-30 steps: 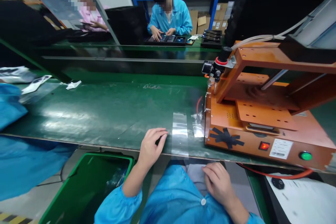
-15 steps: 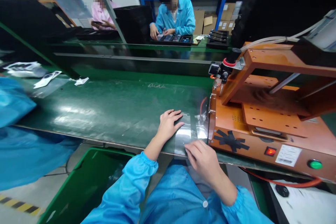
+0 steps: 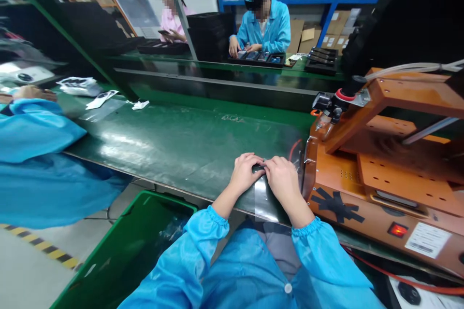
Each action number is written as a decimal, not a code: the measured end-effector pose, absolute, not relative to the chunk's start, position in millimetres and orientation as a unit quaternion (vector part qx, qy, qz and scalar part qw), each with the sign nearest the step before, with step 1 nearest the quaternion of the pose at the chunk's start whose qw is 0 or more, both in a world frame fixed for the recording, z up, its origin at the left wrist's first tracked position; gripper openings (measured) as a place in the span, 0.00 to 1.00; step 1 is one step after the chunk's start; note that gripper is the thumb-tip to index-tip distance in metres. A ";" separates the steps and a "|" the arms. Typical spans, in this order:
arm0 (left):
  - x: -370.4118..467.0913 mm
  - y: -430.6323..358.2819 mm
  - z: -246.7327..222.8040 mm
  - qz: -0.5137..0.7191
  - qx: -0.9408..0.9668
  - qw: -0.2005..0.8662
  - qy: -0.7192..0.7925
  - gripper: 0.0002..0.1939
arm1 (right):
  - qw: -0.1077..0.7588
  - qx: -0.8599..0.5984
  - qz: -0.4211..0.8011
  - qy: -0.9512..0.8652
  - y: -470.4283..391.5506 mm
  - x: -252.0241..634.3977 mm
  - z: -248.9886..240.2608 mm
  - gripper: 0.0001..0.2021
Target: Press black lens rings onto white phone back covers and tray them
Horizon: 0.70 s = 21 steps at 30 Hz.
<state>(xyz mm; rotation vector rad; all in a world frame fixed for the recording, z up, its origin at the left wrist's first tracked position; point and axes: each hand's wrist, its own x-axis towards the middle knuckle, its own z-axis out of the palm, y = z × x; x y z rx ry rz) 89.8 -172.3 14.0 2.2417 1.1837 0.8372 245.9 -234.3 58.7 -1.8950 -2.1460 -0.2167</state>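
Just below centre frame, the left hand [image 3: 242,175] and right hand [image 3: 285,179] meet at the film's [image 3: 261,197] far end, seemingly sharing its edge; their grip I cannot tell. The bench [image 3: 181,140] supports the film.

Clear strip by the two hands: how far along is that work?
Done: the clear strip lies on the bench, its near end at the front edge. In hand: left hand and right hand meet at its far end; their fingers hide any grip. Left: it looks unfinished, with both hands there, but the remaining steps cannot be told.
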 end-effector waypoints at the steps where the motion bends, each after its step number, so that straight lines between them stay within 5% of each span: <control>1: 89.7 -172.0 13.8 0.307 0.815 0.237 0.431 0.09 | 0.134 -0.650 -0.077 -0.744 -234.8 244.8 57.2 0.07; 9: 90.9 -170.5 10.4 0.320 0.801 0.276 0.425 0.04 | 0.153 -0.646 -0.113 -0.739 -237.2 242.3 46.5 0.07; 21: 98.0 -168.7 10.3 0.335 0.799 0.241 0.437 0.12 | 0.179 -0.605 -0.170 -0.757 -227.3 257.9 24.1 0.05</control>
